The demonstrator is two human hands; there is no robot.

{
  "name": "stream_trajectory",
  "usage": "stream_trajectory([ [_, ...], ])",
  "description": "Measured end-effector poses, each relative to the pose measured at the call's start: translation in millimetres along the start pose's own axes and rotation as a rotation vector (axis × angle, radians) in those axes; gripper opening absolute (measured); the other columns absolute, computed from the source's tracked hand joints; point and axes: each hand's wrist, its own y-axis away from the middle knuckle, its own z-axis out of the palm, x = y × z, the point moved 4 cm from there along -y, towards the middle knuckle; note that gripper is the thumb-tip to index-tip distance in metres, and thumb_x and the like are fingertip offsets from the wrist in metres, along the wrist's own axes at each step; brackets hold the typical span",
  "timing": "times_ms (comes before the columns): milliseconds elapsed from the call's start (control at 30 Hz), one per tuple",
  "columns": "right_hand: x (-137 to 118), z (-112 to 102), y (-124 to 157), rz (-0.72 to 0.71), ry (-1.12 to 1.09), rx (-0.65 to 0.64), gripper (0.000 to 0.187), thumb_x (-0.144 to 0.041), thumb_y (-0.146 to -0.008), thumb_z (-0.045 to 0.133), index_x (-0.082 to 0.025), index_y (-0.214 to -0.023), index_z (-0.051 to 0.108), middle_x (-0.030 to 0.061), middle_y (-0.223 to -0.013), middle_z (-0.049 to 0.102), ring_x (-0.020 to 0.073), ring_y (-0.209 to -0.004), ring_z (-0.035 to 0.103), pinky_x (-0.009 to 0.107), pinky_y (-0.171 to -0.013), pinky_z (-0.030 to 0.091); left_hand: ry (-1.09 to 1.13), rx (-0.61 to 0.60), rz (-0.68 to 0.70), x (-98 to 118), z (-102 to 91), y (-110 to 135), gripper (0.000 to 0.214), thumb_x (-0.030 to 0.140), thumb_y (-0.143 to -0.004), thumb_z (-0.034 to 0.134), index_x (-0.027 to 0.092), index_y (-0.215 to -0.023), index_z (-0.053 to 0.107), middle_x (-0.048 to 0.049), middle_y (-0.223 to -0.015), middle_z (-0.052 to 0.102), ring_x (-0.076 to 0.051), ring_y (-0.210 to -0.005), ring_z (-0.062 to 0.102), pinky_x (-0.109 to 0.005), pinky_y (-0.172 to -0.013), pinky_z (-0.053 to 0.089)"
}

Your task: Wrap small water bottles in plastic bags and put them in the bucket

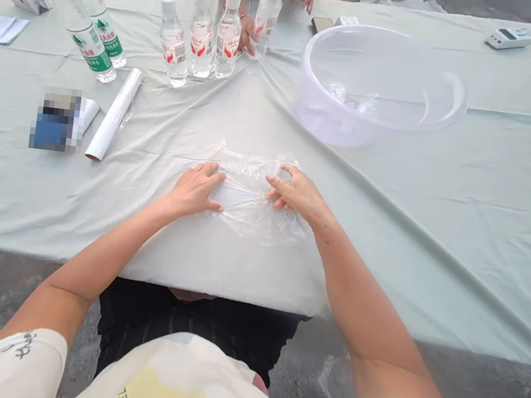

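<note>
A crumpled sheet of clear plastic wrap (247, 190) lies on the pale green tablecloth (385, 238) near the front edge. My left hand (194, 188) rests on its left side with fingers stretched out flat. At the wrap's right side my right hand (295, 193) presses down, fingers slightly curled on the film. Neither hand lifts anything.
A large clear plastic basin (378, 87) stands behind on the right. A roll of wrap (114, 115) lies at the left, beside two green-capped bottles (87, 19). Several small water bottles (202, 35) stand at the back, where another person's hand (248, 34) touches them. Phones and a remote lie far right.
</note>
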Motion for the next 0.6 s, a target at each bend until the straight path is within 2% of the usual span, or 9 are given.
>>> stream_trajectory([
  [100,12,-6,3,-0.036,-0.103,0.078,0.080,-0.049,-0.088,0.060,-0.020,-0.157,0.031,0.0097,-0.108,0.075,0.0192,-0.071,0.071,0.030,-0.059,0.054,-0.002,-0.031,0.015,-17,4.0,15,0.084,0.056,-0.076,0.075,0.024,-0.146,0.042,-0.0169,-0.163,0.027,-0.035,-0.148,0.029,-0.052,-0.117,0.026],
  [200,20,-10,8,-0.065,-0.142,0.164,0.081,-0.043,-0.083,0.063,-0.021,-0.155,0.033,0.0102,-0.123,0.069,0.0175,-0.077,0.072,0.028,-0.060,0.055,0.000,-0.067,0.019,-20,11.0,20,0.098,0.064,-0.073,0.074,0.023,-0.154,0.034,-0.0182,-0.167,0.017,-0.037,-0.154,0.016,-0.056,-0.121,0.015],
  [333,27,-23,14,-0.046,0.009,0.160,0.073,-0.042,-0.082,0.065,-0.026,-0.150,0.044,0.0088,-0.138,0.061,0.0176,-0.080,0.073,0.032,-0.069,0.057,0.013,-0.057,-0.002,-24,19.3,18,0.112,0.072,-0.067,0.074,0.024,-0.158,0.029,-0.0165,-0.169,0.013,-0.040,-0.155,0.003,-0.061,-0.121,0.004],
  [400,28,-37,15,0.022,0.184,0.179,0.060,-0.039,-0.085,0.061,-0.023,-0.142,0.054,0.0094,-0.135,0.064,0.0213,-0.086,0.073,0.038,-0.079,0.057,0.030,-0.032,0.011,-26,22.7,17,0.115,0.075,-0.067,0.072,0.023,-0.159,0.026,-0.0156,-0.169,0.013,-0.040,-0.156,0.003,-0.060,-0.122,0.002],
  [500,12,-57,8,0.087,0.510,0.297,0.043,-0.035,-0.087,0.055,-0.018,-0.125,0.066,0.0115,-0.119,0.072,0.0317,-0.105,0.070,0.049,-0.094,0.051,0.055,-0.006,0.015,-30,27.9,18,0.119,0.077,-0.064,0.072,0.022,-0.159,0.026,-0.0159,-0.168,0.014,-0.038,-0.156,0.005,-0.059,-0.123,0.001],
  [533,-1,-58,1,0.057,0.563,0.330,0.042,-0.035,-0.088,0.053,-0.018,-0.124,0.067,0.0115,-0.117,0.073,0.0330,-0.109,0.068,0.050,-0.096,0.050,0.065,0.000,0.014,-31,29.7,18,0.120,0.077,-0.063,0.073,0.021,-0.159,0.026,-0.0161,-0.168,0.014,-0.038,-0.156,0.006,-0.059,-0.123,0.001],
  [600,-34,-50,-19,-0.081,0.529,0.351,0.046,-0.039,-0.089,0.052,-0.020,-0.130,0.062,0.0107,-0.121,0.072,0.0314,-0.110,0.067,0.048,-0.097,0.050,0.085,0.011,0.014,-32,32.7,17,0.123,0.079,-0.061,0.073,0.021,-0.159,0.026,-0.0162,-0.168,0.014,-0.038,-0.156,0.006,-0.059,-0.123,0.001],
])
